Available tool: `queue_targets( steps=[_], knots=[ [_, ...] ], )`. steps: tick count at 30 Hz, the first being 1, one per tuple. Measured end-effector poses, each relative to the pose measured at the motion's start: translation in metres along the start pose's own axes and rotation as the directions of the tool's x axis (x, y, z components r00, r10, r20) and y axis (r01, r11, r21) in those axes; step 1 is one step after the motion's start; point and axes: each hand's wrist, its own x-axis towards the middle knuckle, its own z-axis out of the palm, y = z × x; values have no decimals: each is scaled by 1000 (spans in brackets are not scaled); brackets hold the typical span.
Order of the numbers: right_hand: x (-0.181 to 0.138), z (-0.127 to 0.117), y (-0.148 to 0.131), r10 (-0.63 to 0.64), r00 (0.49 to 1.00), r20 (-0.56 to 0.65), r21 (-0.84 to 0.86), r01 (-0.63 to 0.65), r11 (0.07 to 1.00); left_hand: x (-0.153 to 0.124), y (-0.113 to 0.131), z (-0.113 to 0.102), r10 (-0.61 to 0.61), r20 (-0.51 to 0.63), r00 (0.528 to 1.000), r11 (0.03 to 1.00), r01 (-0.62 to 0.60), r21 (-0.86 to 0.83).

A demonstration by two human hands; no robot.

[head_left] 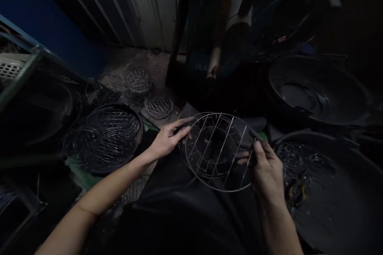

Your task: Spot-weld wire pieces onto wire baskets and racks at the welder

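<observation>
A round wire rack (220, 151) with parallel rods and an outer ring is held over my dark lap. My left hand (169, 138) grips its left rim, fingers curled over the ring. My right hand (265, 165) pinches the right rim, thumb on top. The rack is tilted slightly toward me.
A black tub (101, 139) on the left holds stacked finished wire racks. More wire baskets (137, 77) lie on the floor behind it. Large dark basins (317, 87) stand on the right, the nearer basin (323, 179) holding loose wire pieces. Another person's arm (214, 63) hangs at the back.
</observation>
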Motion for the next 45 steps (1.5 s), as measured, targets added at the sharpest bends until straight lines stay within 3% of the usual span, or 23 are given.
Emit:
queue_targets(
  steps=[2,4,8,13,17,22,29,36,45],
  knots=[
    [7,2,7,-81,996,-30,-121,77,990,8,-9,1,-30,22,999,1000,30,-4],
    [14,2,16,-212,975,-72,-293,182,939,16,-18,5,19,-32,999,997,-16,78],
    [24,-4,29,-385,922,-35,-618,283,734,31,-35,16,121,-16,993,951,-111,289],
    [31,-12,36,-463,886,15,-759,311,571,37,-43,26,179,47,983,851,-179,494],
    [35,-16,40,-452,890,56,-793,315,522,31,-46,30,194,57,979,793,-190,579],
    [38,-20,41,-433,900,55,-769,314,557,27,-52,34,287,26,957,740,-239,629],
    [42,-25,39,-387,921,52,-739,296,606,28,-50,35,290,-3,957,813,-244,529],
    [48,-37,44,-198,973,118,-492,230,840,25,-56,35,260,-15,966,856,-223,467],
    [26,-56,46,-177,984,-27,-512,138,848,28,-49,30,204,-20,979,874,-173,454]
  ],
)
